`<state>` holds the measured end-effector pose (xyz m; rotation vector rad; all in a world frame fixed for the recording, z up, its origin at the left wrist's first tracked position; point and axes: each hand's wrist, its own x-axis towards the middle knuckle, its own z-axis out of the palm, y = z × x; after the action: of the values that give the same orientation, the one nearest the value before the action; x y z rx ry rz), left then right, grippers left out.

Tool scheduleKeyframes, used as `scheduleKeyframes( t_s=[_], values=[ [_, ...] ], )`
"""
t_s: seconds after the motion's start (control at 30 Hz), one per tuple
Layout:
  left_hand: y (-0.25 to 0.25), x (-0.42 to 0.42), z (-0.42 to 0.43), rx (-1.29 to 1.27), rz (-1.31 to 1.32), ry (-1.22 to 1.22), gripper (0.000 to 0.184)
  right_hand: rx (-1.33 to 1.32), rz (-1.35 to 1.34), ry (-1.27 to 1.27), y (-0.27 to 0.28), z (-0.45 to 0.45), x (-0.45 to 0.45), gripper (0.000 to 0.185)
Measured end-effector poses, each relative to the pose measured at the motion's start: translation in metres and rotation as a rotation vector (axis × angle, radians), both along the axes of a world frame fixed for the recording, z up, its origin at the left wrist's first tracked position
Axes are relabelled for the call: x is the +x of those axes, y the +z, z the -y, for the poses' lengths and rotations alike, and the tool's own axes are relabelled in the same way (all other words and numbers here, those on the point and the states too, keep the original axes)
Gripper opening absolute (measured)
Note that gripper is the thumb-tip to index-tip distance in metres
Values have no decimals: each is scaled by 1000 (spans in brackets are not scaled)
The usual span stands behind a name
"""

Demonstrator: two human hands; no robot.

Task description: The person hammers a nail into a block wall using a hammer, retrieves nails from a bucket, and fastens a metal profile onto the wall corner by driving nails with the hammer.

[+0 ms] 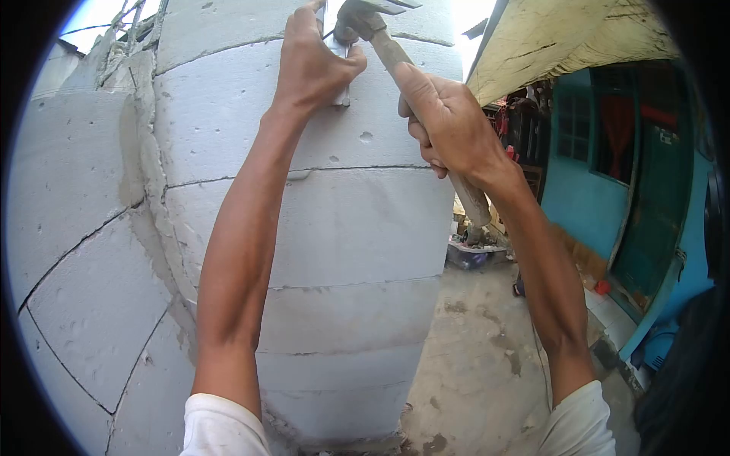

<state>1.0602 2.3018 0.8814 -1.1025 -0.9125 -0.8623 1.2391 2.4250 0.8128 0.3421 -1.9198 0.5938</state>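
At the top of the head view, my left hand (313,64) is closed around a narrow, shiny metal strip (344,97), pressing it upright against the pale block wall (357,228). A thin dark piece shows by its fingers, perhaps a nail, too small to be sure. My right hand (450,121) grips the wooden handle of a claw hammer (393,55). The hammer's head is up beside my left thumb and in front of the strip, with the claw pointing right. It hides part of the strip, and whether its face touches anything cannot be seen.
Another block wall (72,167) meets this one at a rough mortar corner on the left. To the right are a yellowish tarp (563,42), a turquoise house front (582,194) with a green door (646,213), a plastic tub (468,257) and stained concrete ground (479,349).
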Motion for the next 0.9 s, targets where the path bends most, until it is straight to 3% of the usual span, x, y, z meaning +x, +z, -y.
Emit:
scheduleKeyframes(
  t_s=[0.1, 0.27, 0.33, 0.47, 0.53, 0.63, 0.77, 0.9],
  values=[
    [-1, 2, 4, -125, 146, -110, 80, -182, 118, 109, 4, 11, 5, 71],
    [2, -4, 3, -144, 104, -165, 86, -352, 111, 306, 13, 22, 9, 62],
    [5, 0, 7, -142, 69, -180, 88, -256, 106, 196, 19, 21, 6, 53],
    [3, 8, 18, -249, 282, -156, 93, -271, 67, 261, 39, 33, -2, 43],
    [2, 9, 19, -267, 321, -145, 94, -234, 49, 144, 51, 43, -10, 37],
    [1, 10, 18, -277, 301, -259, 100, -210, 38, 80, 66, 55, -20, 36],
    [2, 9, 21, -230, 247, -137, 103, -187, 39, 119, 79, 61, -30, 35],
    [1, 8, 25, -269, 290, -108, 101, -160, 26, -28, 81, 62, -33, 28]
  ],
)
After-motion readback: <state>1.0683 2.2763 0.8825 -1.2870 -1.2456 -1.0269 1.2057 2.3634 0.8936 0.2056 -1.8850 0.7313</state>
